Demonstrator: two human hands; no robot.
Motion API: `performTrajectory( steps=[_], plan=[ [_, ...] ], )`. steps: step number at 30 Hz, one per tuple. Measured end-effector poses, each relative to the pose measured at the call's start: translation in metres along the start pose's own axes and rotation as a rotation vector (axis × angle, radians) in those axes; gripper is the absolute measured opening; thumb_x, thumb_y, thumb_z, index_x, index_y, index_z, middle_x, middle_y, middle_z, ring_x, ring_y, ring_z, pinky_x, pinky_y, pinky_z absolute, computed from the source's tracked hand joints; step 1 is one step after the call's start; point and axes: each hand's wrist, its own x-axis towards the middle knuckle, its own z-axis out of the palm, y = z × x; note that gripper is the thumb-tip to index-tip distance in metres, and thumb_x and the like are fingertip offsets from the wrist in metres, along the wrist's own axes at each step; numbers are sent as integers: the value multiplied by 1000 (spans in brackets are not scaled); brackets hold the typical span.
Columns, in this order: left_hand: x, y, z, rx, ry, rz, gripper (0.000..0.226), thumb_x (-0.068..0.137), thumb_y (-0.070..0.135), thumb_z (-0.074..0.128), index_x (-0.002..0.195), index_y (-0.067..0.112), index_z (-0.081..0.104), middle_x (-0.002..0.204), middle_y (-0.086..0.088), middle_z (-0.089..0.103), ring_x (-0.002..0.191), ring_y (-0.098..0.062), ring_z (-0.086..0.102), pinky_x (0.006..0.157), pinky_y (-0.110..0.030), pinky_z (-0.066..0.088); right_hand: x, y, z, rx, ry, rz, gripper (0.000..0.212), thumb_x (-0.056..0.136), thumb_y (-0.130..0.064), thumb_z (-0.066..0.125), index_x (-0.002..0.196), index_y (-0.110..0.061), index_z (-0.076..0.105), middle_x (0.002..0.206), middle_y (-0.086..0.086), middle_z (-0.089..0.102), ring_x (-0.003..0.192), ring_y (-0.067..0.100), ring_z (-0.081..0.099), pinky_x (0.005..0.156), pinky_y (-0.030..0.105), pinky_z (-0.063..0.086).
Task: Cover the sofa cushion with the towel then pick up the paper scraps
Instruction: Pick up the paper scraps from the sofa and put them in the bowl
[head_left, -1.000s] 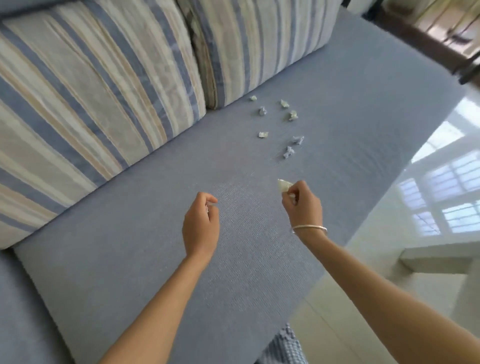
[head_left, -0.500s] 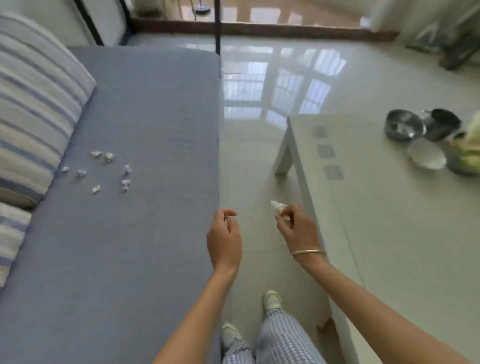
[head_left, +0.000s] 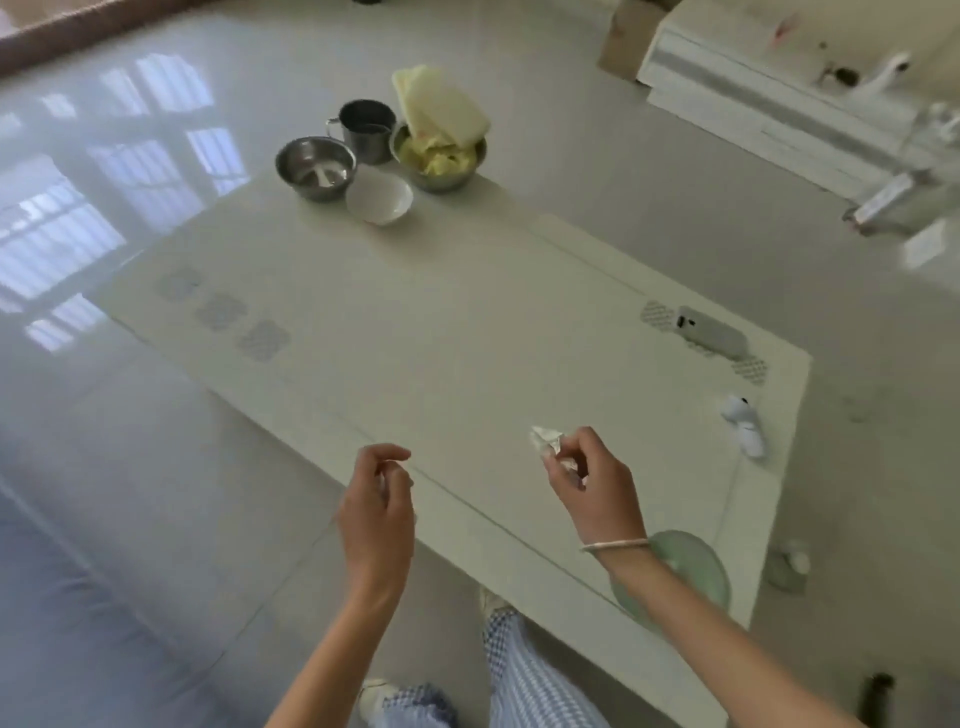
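right hand (head_left: 592, 480) lower centre-right, raised over table (head_left: 467, 332), pinching scrap (head_left: 546, 440) | left hand (head_left: 376, 509) lower centre, fingers curled, possibly empty

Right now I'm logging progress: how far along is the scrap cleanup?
In hand: the right hand pinches paper scraps over the white table. The left hand is curled; its grip looks empty. Towel cover and remaining scraps can't be judged: only a sofa corner shows.
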Motion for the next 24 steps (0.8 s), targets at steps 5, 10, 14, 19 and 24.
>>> performTrajectory(
  steps=[5, 10, 14, 19, 24],
  plan=[
    [-21, 22, 98, 56, -278, -24, 37, 90, -2, 39, 74, 29, 51, 58, -6, 44, 54, -21, 39, 54, -34, 37, -8, 86, -70, -20, 96, 281, 45, 86, -7, 60, 61, -31, 31, 54, -10, 41, 46, 4, 44, 49, 10, 35],
    [-54, 28, 173, 155, -520, -24, 37, 89, -1, 39, 74, 30, 50, 58, -2, 48, 54, -19, 40, 55, -35, 39, -30, 167, -96, -102, -9, 586, 42, 89, -14, 55, 61, -31, 28, 62, -7, 46, 57, 15, 43, 50, 22, 31],
    [-84, 27, 218, 179, -643, -90, 35, 90, -1, 38, 73, 28, 51, 60, 1, 53, 57, -19, 48, 58, -30, 40, -45, 218, -90, -98, -180, 783, 39, 89, -20, 53, 60, -31, 29, 83, 3, 53, 76, 20, 50, 63, 25, 34],
    [-106, 12, 260, 288, -708, -147, 24, 91, 4, 40, 79, 19, 54, 63, 7, 51, 56, -8, 44, 53, -20, 34, -46, 241, -83, 81, -379, 899, 7, 90, -25, 53, 95, -25, 58, 104, 5, 58, 90, 19, 57, 81, 33, 53],
    [-116, -11, 289, 405, -795, -250, 21, 95, 20, 42, 108, 8, 54, 104, -12, 60, 87, -20, 54, 71, -25, 41, -43, 256, -97, 241, -226, 912, 23, 92, -20, 51, 108, -14, 65, 100, -2, 55, 98, 17, 53, 91, 38, 50]
  ],
)
